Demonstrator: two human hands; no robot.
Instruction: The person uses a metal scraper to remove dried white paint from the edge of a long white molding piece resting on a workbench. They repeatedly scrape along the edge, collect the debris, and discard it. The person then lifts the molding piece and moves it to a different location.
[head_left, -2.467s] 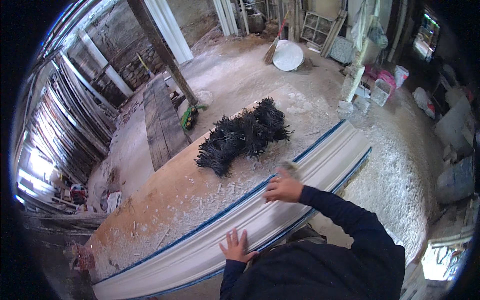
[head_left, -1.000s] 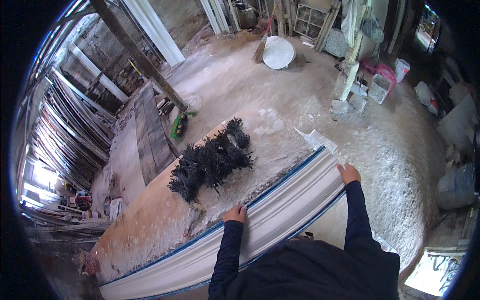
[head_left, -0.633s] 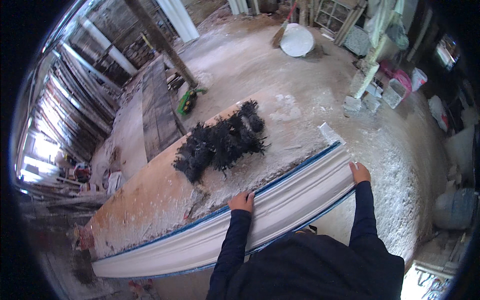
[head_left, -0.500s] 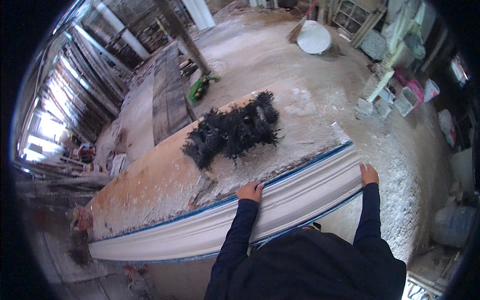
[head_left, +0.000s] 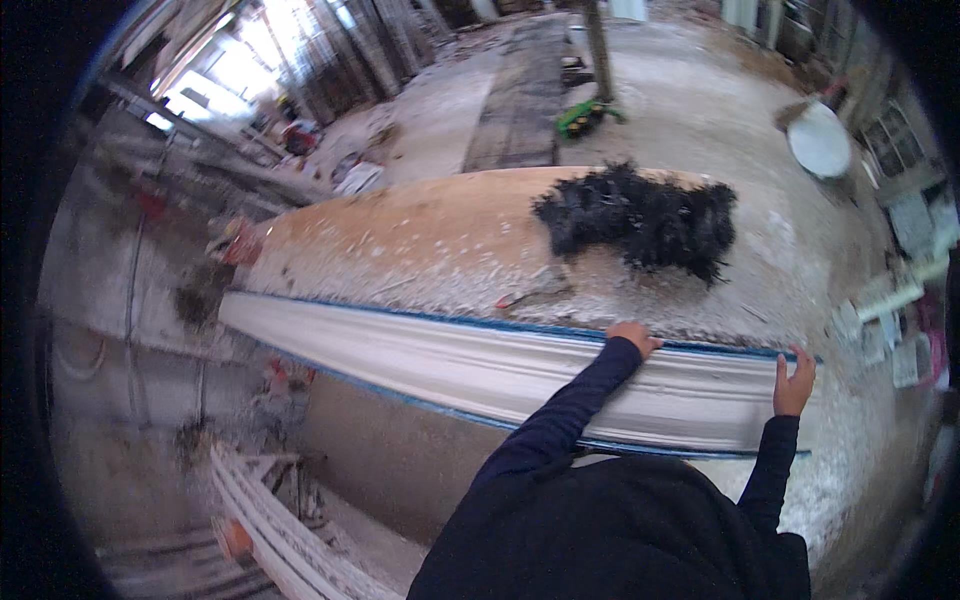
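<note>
A long white moulding (head_left: 480, 355) with lengthwise ridges and blue edges lies in front of me, along the near side of a plaster-spattered wooden table. My left hand (head_left: 634, 338) is bent over its far blue edge, fingers gripping there. Toward the right end, my right hand (head_left: 795, 383) reaches up to the same edge, with its fingers apart. Behind the moulding, a bundle of black shaggy fibre (head_left: 640, 220) rests on the table (head_left: 400, 225). A small tool with a reddish tip (head_left: 503, 302) lies just beyond the far edge.
Below on the left stand another whitish ridged length (head_left: 275, 510) and an orange object (head_left: 232, 538). Beyond the table are a wooden post (head_left: 600, 50), a green object (head_left: 582, 118) and a long dark plank (head_left: 515, 95). A round white disc (head_left: 820, 140) leans at the right.
My view has turned left, so the scene sits further right. My right hand has shifted from the moulding's right end onto its far edge, fingers now spread. My left hand stays at the far edge.
</note>
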